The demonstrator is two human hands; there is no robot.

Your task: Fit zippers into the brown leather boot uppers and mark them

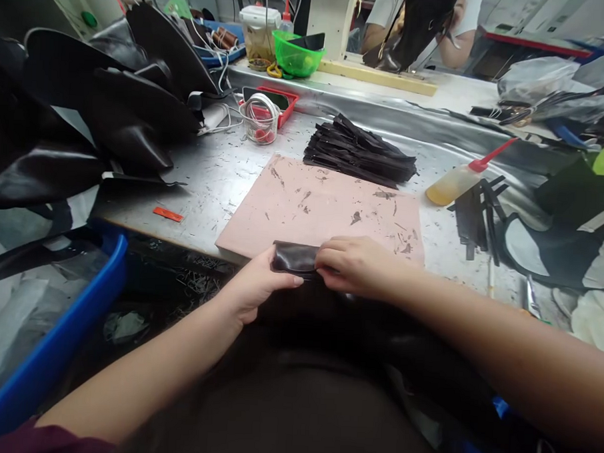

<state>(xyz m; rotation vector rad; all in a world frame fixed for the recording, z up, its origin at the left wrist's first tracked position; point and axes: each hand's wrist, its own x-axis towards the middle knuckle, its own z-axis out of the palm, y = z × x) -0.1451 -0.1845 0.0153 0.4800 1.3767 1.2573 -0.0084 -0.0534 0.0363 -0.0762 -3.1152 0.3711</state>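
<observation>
Both hands grip a dark brown, glossy leather piece (295,258) at the near edge of a pinkish board (328,201). My left hand (259,281) is closed on its left end, the thumb lying along the near side. On the right end, my right hand (353,265) pinches the edge with bent fingers; the fingertips are partly hidden. Below the hands more dark leather hangs toward my lap, and where it ends I cannot tell. Dark scraps are stuck to the board. Behind it lies a stack of black strips (358,149).
Dark leather pieces (137,106) are heaped at the left, above a blue bin (99,298). A glue bottle (454,183) with a red nozzle stands right of the board. Farther back are a green basket (298,56) and a red tray (287,109). Another person (381,23) handles a black boot.
</observation>
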